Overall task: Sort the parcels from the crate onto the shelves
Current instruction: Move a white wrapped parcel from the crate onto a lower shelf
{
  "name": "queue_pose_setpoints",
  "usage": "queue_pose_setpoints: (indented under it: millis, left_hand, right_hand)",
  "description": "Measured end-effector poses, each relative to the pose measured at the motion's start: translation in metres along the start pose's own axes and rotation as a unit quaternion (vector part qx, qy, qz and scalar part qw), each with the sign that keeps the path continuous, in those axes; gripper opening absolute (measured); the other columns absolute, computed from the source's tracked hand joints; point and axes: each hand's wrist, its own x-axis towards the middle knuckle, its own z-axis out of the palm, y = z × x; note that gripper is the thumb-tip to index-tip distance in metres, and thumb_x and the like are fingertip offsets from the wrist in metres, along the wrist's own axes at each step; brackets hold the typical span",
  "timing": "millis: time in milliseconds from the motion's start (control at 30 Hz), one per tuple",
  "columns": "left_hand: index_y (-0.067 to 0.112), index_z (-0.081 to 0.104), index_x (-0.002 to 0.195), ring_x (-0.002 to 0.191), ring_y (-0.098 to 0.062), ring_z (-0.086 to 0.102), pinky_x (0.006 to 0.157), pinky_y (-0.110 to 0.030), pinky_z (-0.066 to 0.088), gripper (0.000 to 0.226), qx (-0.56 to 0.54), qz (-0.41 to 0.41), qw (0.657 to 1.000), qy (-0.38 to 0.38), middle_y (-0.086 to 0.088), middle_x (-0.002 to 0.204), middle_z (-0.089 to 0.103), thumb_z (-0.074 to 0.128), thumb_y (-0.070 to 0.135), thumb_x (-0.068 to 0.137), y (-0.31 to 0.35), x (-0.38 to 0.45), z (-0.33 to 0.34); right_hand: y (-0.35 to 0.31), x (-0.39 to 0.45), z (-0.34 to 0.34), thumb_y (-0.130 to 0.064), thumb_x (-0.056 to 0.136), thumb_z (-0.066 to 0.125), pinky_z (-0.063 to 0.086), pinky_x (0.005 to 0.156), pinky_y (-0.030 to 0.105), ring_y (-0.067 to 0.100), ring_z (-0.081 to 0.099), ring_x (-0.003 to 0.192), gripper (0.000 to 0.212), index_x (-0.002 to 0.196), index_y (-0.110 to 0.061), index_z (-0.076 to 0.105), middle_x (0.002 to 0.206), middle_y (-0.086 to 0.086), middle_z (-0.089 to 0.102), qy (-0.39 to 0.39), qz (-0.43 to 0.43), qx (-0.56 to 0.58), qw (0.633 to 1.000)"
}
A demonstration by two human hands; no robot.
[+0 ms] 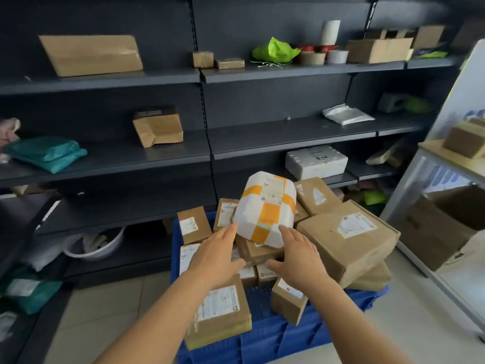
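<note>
A blue plastic crate (275, 337) on the floor is heaped with several brown cardboard parcels, the largest (349, 240) at the right. On top of the heap leans a white padded parcel with orange tape stripes (265, 206). My left hand (215, 253) reaches to its lower left edge with straight fingers, fingertips touching or nearly touching it. My right hand (299, 253) is stretched out at its lower right edge, thumb spread over a small brown box (258, 252) below. Neither hand grips anything.
Dark metal shelves (204, 74) stand behind the crate. They hold a flat brown parcel (91, 55), a crumpled brown box (158, 126), teal bags (47, 153), a white foam box (316, 161), tape rolls and a green bag (275, 49). At right stand a white table (446, 164) and an open carton (443, 227).
</note>
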Motion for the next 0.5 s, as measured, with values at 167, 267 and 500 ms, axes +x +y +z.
queue_pose_setpoints:
  millis: [167,267,500]
  left_hand:
    - [0.033,-0.001,0.153,0.141,-0.021,0.03,0.109,-0.045,0.038,0.096,-0.026,-0.035,0.999,-0.014,0.005,0.159,0.018,0.065,0.046,0.084,-0.001,0.096,0.019]
    - [0.033,0.002,0.153,0.142,-0.02,0.026,0.11,-0.048,0.035,0.097,-0.057,-0.055,0.997,-0.023,0.008,0.159,0.014,0.065,0.053,0.082,-0.007,0.142,0.031]
    - [0.033,-0.002,0.153,0.145,-0.024,0.019,0.113,-0.05,0.03,0.101,-0.09,-0.115,0.989,-0.033,0.005,0.161,0.005,0.061,0.062,0.08,-0.018,0.22,0.054]
  right_hand:
    - [0.042,0.088,-0.002,-0.049,0.082,0.066,0.024,0.116,0.041,0.023,0.022,0.143,0.1,0.153,-0.019,0.003,0.157,0.001,0.019,-0.033,0.022,0.027,0.999]
    - [0.06,0.131,0.007,-0.046,0.076,0.073,0.024,0.116,0.042,0.025,0.019,0.144,0.11,0.153,-0.019,-0.002,0.157,0.003,0.015,-0.041,0.045,0.078,0.995]
    - [0.079,0.195,0.041,-0.055,0.064,0.08,0.017,0.118,0.047,0.031,0.001,0.147,0.137,0.147,-0.025,-0.025,0.158,0.003,-0.013,-0.099,0.084,0.118,0.984]
